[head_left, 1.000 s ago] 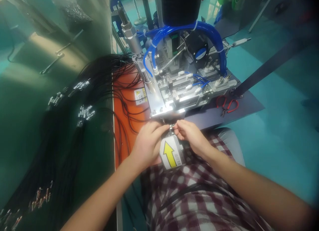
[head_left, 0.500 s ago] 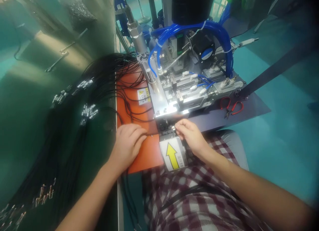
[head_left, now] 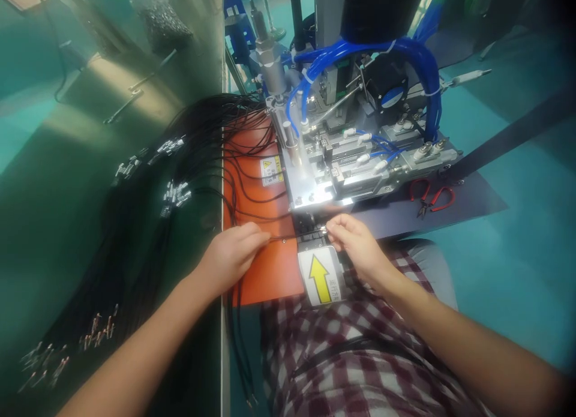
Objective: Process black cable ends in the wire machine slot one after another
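My left hand rests on the orange mat, fingers pinched on a thin black cable that runs right toward the machine's front. My right hand is closed on the cable's small metal end at the black fixture, just under the metal machine. A white plate with a yellow arrow sits below the fixture, between my hands.
A large bundle of black cables with metal plugs spreads over the green table on the left. Blue air hoses loop over the machine. Red-handled pliers lie on the dark base at right. My checked shirt fills the bottom.
My left hand has slid left away from the fixture along the cable, onto the orange mat. My right hand stays at the fixture. The view has shifted slightly.
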Tool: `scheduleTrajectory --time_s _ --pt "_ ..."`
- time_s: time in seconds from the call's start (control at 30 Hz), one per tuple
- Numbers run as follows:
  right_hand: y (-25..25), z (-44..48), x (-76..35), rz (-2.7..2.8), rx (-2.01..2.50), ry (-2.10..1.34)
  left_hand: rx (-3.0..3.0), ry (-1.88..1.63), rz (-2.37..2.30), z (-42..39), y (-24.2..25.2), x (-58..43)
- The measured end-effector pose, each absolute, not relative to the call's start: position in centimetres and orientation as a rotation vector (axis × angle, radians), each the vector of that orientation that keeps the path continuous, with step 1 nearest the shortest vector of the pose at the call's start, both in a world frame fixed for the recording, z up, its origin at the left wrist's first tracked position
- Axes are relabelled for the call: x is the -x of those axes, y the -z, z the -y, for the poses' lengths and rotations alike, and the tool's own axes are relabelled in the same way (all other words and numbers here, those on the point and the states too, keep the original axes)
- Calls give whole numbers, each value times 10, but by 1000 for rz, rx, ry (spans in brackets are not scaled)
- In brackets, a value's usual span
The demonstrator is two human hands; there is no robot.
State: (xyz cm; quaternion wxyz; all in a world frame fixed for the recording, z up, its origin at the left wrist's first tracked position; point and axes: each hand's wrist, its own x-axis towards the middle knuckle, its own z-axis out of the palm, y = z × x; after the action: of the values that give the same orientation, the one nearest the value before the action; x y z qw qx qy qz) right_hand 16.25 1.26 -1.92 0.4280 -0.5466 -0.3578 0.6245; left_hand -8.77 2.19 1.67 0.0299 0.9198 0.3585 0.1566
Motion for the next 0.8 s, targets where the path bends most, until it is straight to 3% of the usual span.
scheduleTrajectory --time_s 0.33,0.53,0.8 --pt "20 -7 -167 1075 1445 -1432 -3014 -526 -1278 -5 4 85" --pt "24 11 -186 1849 1368 -646 -2936 -547 -1345 -5 6 86" --pt "2 6 -186 2337 1451 0 -2850 -525 -1400 -4 6 86"
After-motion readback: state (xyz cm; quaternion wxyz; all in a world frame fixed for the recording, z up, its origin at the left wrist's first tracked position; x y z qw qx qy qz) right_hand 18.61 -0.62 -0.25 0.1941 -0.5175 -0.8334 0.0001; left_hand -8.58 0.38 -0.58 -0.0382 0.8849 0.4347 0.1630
